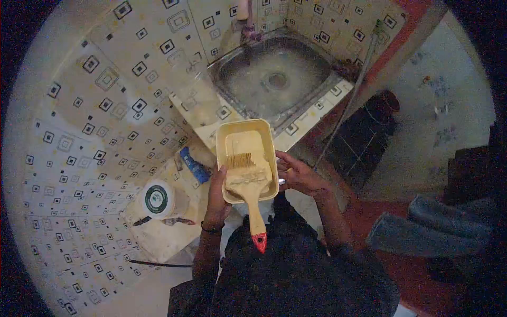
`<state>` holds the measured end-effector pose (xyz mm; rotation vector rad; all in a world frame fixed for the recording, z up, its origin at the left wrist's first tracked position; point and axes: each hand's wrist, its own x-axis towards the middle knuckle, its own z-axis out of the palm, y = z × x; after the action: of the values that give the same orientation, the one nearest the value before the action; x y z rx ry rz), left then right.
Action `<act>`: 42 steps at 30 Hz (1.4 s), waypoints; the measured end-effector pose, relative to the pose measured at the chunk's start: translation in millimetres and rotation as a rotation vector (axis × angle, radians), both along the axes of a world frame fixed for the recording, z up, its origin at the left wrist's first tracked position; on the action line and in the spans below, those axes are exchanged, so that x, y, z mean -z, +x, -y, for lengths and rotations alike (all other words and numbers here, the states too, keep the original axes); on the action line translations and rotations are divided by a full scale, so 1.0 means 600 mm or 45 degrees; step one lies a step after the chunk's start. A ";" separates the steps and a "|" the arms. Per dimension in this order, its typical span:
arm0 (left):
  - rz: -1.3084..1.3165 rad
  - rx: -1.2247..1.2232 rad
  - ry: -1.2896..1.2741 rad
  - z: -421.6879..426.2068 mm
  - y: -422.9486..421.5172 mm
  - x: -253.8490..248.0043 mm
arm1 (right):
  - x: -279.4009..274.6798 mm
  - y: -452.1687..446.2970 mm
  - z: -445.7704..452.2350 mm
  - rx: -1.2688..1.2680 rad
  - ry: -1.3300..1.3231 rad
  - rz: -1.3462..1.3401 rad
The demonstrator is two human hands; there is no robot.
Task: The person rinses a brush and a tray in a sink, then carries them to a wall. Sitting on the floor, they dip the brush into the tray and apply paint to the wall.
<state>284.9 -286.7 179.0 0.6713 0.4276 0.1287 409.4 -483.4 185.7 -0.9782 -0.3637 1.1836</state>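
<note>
Tray [240,138] pale yellow | brush [253,203] cream-smeared, red-tipped | left grip [217,190], right grip [302,177]: holding tray

A home washing area — metal sink [272,79], patterned tiled walls [84,111]

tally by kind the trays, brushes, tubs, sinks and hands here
Tray: 1
Brush: 1
White tub: 1
Sink: 1
Hands: 2 (left hand, right hand)
Total: 6
</note>
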 end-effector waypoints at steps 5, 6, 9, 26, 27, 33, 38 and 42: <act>0.041 -0.142 -0.069 0.035 0.103 -0.023 | -0.016 0.125 0.016 -0.112 0.572 -0.545; 0.058 -0.178 -0.103 0.035 0.119 -0.026 | -0.017 0.142 0.017 -0.122 0.594 -0.596; 0.096 -0.252 -0.210 0.038 0.159 -0.018 | -0.008 0.194 0.021 -0.192 0.630 -0.661; 0.226 -0.497 0.204 -0.027 0.369 0.064 | 0.002 0.551 -0.234 0.624 -0.560 1.810; 0.241 -0.514 0.165 -0.027 0.374 0.061 | -0.005 0.571 -0.254 0.619 -0.556 1.818; 0.224 -0.507 0.173 -0.042 0.408 0.055 | -0.031 0.604 -0.329 0.605 -0.845 2.018; 0.195 -0.566 0.180 -0.054 0.433 0.076 | -0.037 0.623 -0.318 0.400 -0.861 2.339; 0.218 -0.579 0.153 -0.060 0.433 0.081 | -0.038 0.608 -0.320 0.420 -0.957 2.259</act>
<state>544.6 -251.0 130.5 0.6661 0.4040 0.6419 773.9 -291.5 208.5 -2.4919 -1.0883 -0.2227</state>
